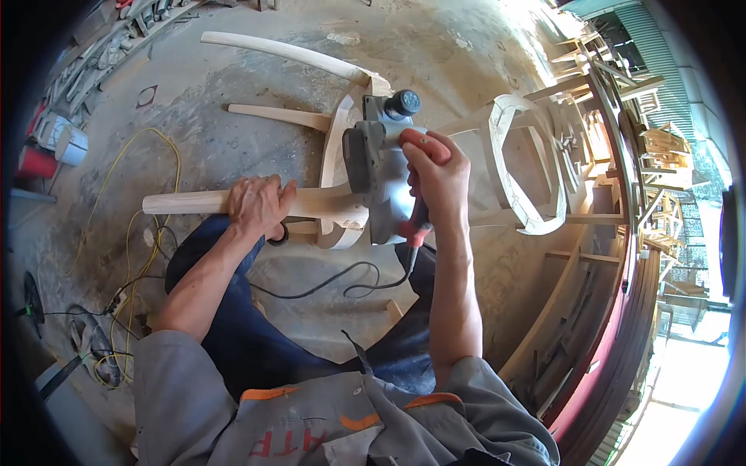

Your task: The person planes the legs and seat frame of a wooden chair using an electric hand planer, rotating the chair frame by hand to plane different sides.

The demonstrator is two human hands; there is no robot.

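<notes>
My left hand (258, 205) is wrapped round a pale wooden leg (183, 203) of a chair-like frame lying between my knees. My right hand (437, 175) grips the red handle (426, 145) of a grey power planer (388, 167). The tool sits over the right end of that leg, at its joint with a curved wooden rail (334, 147); whether it touches the wood cannot be made out. A black knob (402, 104) is at the tool's far end. Two more legs (284, 50) of the frame stretch leftward beyond my left hand.
A dark power cord (318, 291) runs from the tool across the floor between my legs. Yellow cable (177, 155) lies at the left, near white and red buckets (71, 146). Another curved wooden frame (505, 179) stands at the right, before stacked timber (590, 311).
</notes>
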